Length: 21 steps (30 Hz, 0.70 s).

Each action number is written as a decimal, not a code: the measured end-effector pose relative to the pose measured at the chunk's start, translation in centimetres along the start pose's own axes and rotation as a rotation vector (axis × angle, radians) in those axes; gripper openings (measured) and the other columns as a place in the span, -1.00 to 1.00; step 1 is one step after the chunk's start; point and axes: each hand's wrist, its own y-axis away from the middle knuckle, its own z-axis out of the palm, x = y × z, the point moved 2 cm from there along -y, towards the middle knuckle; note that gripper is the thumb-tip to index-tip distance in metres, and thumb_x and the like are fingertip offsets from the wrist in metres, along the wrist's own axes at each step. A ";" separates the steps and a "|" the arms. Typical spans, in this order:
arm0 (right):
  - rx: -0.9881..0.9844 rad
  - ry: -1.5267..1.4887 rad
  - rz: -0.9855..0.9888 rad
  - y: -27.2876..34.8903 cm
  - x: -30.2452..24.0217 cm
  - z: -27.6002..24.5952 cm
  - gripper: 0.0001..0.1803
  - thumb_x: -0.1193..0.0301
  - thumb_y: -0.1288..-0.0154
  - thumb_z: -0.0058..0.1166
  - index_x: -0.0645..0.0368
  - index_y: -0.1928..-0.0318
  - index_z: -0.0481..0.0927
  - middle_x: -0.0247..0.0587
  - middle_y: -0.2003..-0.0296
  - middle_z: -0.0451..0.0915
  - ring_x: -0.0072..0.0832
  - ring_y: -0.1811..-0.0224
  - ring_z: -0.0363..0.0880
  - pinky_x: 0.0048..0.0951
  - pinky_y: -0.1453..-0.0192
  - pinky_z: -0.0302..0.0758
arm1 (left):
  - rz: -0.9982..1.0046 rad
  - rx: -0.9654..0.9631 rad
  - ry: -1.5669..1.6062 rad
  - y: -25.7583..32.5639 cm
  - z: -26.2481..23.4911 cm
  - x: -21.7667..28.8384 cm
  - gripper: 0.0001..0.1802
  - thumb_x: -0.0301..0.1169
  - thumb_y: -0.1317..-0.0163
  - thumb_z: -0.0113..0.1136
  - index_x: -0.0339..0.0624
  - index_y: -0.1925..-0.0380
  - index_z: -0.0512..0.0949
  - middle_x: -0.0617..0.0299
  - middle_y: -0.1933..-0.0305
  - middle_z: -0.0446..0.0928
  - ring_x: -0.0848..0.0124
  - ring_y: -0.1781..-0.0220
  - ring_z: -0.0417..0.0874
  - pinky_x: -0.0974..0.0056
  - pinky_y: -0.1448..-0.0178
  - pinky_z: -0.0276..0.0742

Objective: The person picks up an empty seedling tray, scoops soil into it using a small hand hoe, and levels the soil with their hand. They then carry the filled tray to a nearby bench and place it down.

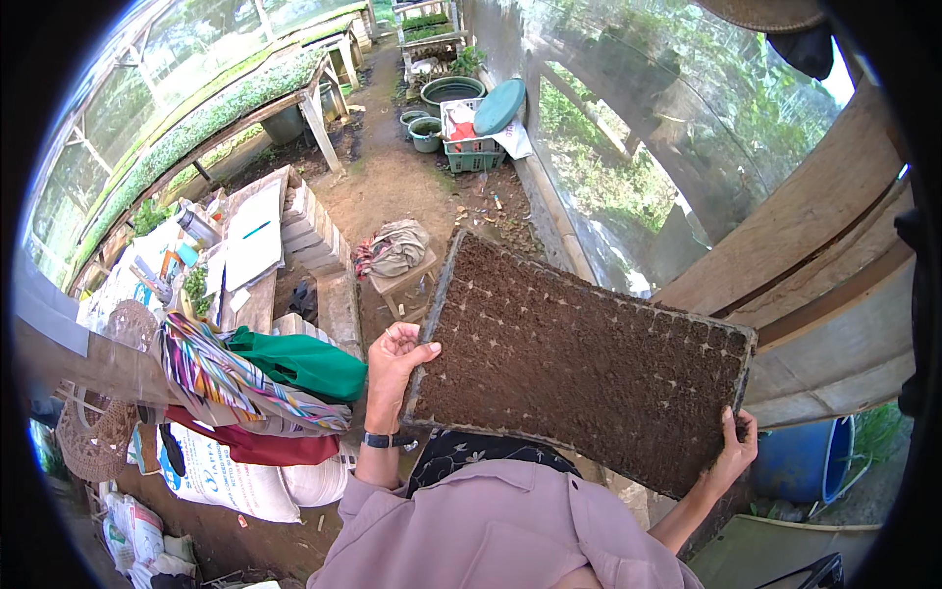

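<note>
Between my two hands I hold a dark seedling tray, its cells filled with brown soil. It is tilted, its left end higher in the picture than its right. My left hand grips the left short edge, thumb on the rim. At the lower right corner my right hand is closed round the edge, fingertips showing on top. The other fingers are hidden under the tray. Pale cell corners show through the soil in places.
Left stands a wooden bench with papers and a pen. A stool bears a crumpled cloth. Hanging cloths and white sacks lie to my left. A blue barrel is at the right. Crates and tubs stand ahead by the plastic wall.
</note>
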 end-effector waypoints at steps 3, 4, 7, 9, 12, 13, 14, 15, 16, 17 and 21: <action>-0.058 -0.037 -0.020 -2.3 -0.3 3.4 -0.87 0.56 -0.16 0.24 0.24 0.37 0.51 -0.47 0.41 0.44 -0.68 0.36 0.32 -0.65 0.18 0.29 | 0.029 0.061 0.010 -1.9 -0.2 0.6 -0.72 -0.68 0.03 0.35 -0.19 0.33 0.51 0.35 0.37 0.57 0.62 0.37 0.57 0.49 0.16 0.56; -0.073 -0.062 -0.023 -3.5 0.0 4.3 -0.87 0.56 -0.16 0.24 0.24 0.37 0.51 -0.47 0.41 0.44 -0.68 0.36 0.33 -0.66 0.19 0.29 | 0.039 0.047 0.018 -2.7 0.4 0.8 -0.72 -0.68 0.03 0.35 -0.19 0.33 0.51 0.35 0.36 0.57 0.62 0.37 0.57 0.49 0.16 0.55; -0.102 -0.114 -0.028 -6.3 0.1 7.1 -0.87 0.57 -0.17 0.24 0.24 0.37 0.51 -0.47 0.41 0.44 -0.68 0.36 0.33 -0.66 0.20 0.30 | 0.068 0.084 0.038 -5.3 1.4 0.8 -0.72 -0.68 0.03 0.34 -0.19 0.32 0.52 0.35 0.36 0.58 0.62 0.35 0.57 0.49 0.16 0.55; -0.101 -0.137 -0.021 -8.4 0.6 9.2 -0.87 0.57 -0.17 0.24 0.24 0.37 0.51 -0.47 0.41 0.44 -0.68 0.35 0.33 -0.66 0.20 0.30 | 0.077 0.084 0.021 -7.4 2.3 0.5 -0.72 -0.67 0.03 0.35 -0.21 0.32 0.52 0.34 0.36 0.58 0.62 0.36 0.57 0.48 0.17 0.55; -0.115 -0.136 -0.055 -10.4 1.0 12.8 -0.91 0.59 -0.21 0.18 0.20 0.34 0.52 -0.49 0.40 0.46 -0.73 0.35 0.35 -0.68 0.20 0.30 | 0.071 0.095 0.008 -11.2 2.3 0.1 -0.73 -0.67 0.03 0.35 -0.23 0.32 0.52 0.32 0.37 0.58 0.61 0.37 0.57 0.49 0.18 0.56; -0.118 -0.141 -0.062 -11.1 1.5 14.0 -0.91 0.59 -0.21 0.18 0.20 0.34 0.52 -0.49 0.40 0.46 -0.73 0.35 0.35 -0.68 0.20 0.30 | 0.076 0.099 0.000 -12.5 2.3 -0.4 -0.73 -0.67 0.03 0.35 -0.24 0.32 0.51 0.32 0.37 0.58 0.60 0.38 0.58 0.49 0.19 0.56; -0.124 -0.145 -0.067 -12.4 2.2 15.6 -0.91 0.59 -0.21 0.18 0.20 0.33 0.52 -0.49 0.40 0.46 -0.73 0.35 0.35 -0.68 0.20 0.30 | 0.077 0.104 -0.003 -14.5 2.7 -0.9 -0.73 -0.67 0.03 0.35 -0.25 0.32 0.51 0.31 0.37 0.58 0.60 0.39 0.58 0.49 0.19 0.56; -0.129 -0.149 -0.074 -13.6 3.0 17.2 -0.91 0.60 -0.21 0.18 0.20 0.33 0.52 -0.49 0.40 0.46 -0.73 0.35 0.35 -0.68 0.20 0.30 | 0.077 0.109 -0.005 -16.4 3.0 -1.4 -0.73 -0.67 0.03 0.36 -0.25 0.32 0.51 0.31 0.37 0.58 0.60 0.40 0.58 0.49 0.20 0.56; -0.134 -0.138 -0.066 -14.8 3.9 18.8 -0.90 0.60 -0.20 0.19 0.21 0.33 0.52 -0.49 0.40 0.44 -0.72 0.35 0.34 -0.68 0.20 0.30 | 0.081 0.116 -0.002 -18.5 3.4 -1.9 -0.73 -0.67 0.03 0.36 -0.26 0.32 0.51 0.30 0.38 0.58 0.60 0.40 0.58 0.50 0.21 0.57; -0.144 -0.107 -0.067 -15.4 4.3 20.8 -0.88 0.60 -0.18 0.21 0.22 0.34 0.51 -0.49 0.40 0.42 -0.71 0.35 0.33 -0.68 0.20 0.31 | 0.062 0.121 0.023 -20.5 2.8 -2.7 -0.73 -0.67 0.04 0.36 -0.26 0.32 0.51 0.30 0.38 0.58 0.59 0.41 0.59 0.49 0.23 0.57; -0.157 -0.062 -0.033 -19.7 7.5 30.6 -0.86 0.59 -0.15 0.24 0.23 0.36 0.50 -0.49 0.41 0.39 -0.70 0.36 0.31 -0.69 0.21 0.29 | 0.012 0.115 0.049 -31.1 2.7 -5.0 -0.74 -0.69 0.02 0.35 -0.24 0.34 0.50 0.36 0.40 0.53 0.65 0.43 0.54 0.52 0.26 0.54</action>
